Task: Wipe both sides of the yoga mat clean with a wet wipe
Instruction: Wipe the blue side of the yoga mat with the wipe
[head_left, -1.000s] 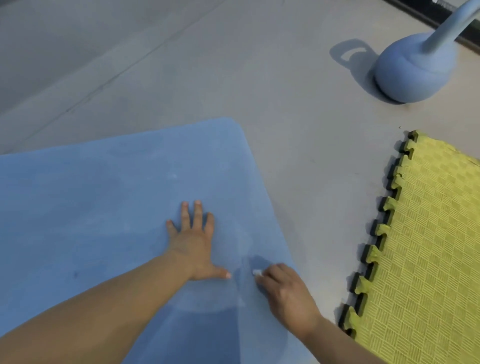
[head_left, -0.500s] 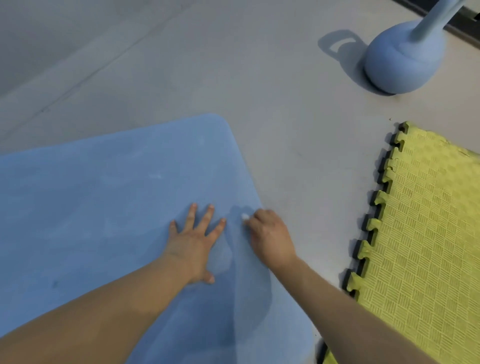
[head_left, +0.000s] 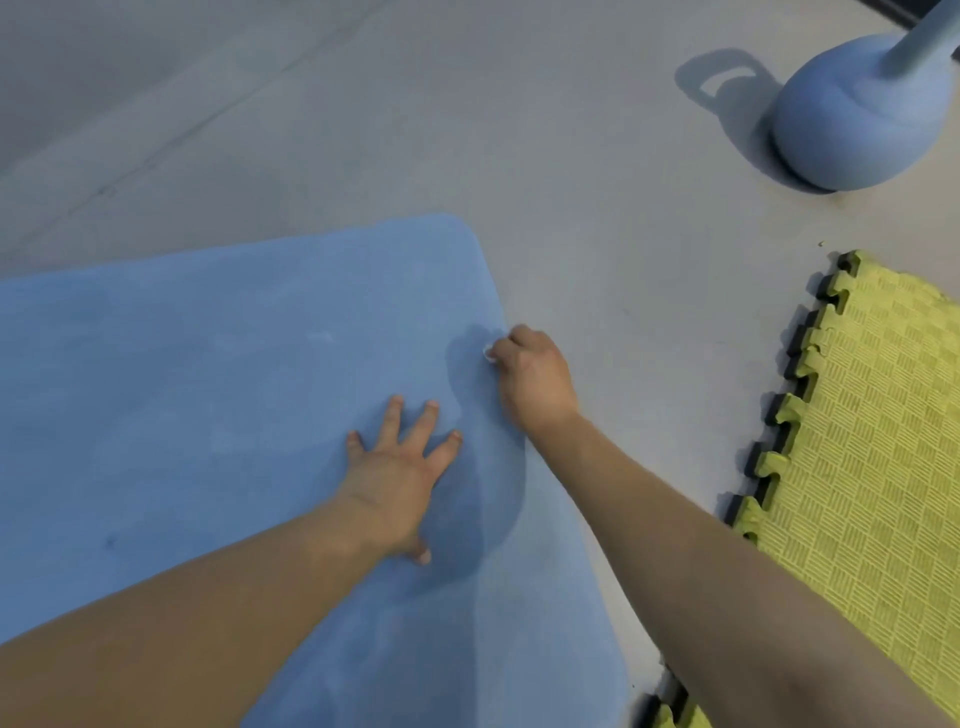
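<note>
Two hands are at work on the blue yoga mat (head_left: 208, 415), which lies flat on the grey floor (head_left: 571, 182) and fills the lower left of the head view, its rounded corner pointing away from the person. The left hand (head_left: 400, 478) rests palm-down on the mat with fingers straight and spread, bracing it. The right hand (head_left: 530, 374) sits at the mat's right edge, fingers curled into a loose fist around a wet wipe (head_left: 488, 353); only a small white scrap of it peeps out at the knuckles.

To do this stroke well, I would judge the wipe should be opened out flatter under the fingers, so more cloth meets the surface, and drawn in overlapping passes right over the edge. The bracing hand ought to stay close by, so the soft mat cannot ripple or creep. The other side looks yet to be done.

The mat seems a matte, slightly fuzzy foam, showing darker damp patches beside the hands and a few pale scuffs. To the right lies a yellow foam tile (head_left: 872, 467), embossed in a woven pattern, with dark interlocking teeth along its border. Beyond it, well apart from the mat, stands a smooth blue kettlebell (head_left: 852, 130), rounded and casting a crisp shadow.
</note>
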